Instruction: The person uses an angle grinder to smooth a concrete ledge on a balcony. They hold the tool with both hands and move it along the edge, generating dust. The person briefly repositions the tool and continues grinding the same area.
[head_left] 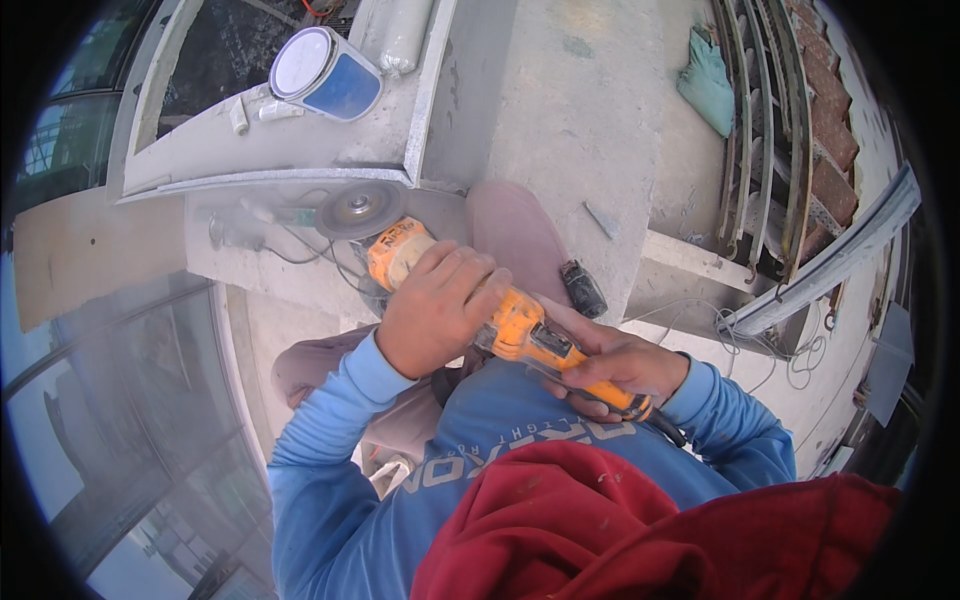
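An orange angle grinder [518, 322] lies slantwise in front of my body, its head to the upper left and its cord end at the lower right. My left hand [440, 312] is wrapped round the front of its body, just behind the head. With fingers closed, my right hand [625, 362] grips the rear handle. The round grey disc [362, 209] sits beside the corner of a pale ledge [290, 178]; whether they touch I cannot tell. Pale dust hangs left of the disc.
A white and blue bucket [343, 86] and small tubes stand on the ledge. Glass panels [140, 400] line the left, with a brown board [95, 250] against them. Metal bars [765, 130], a green bag [706, 85] and loose wires [770, 345] lie at right.
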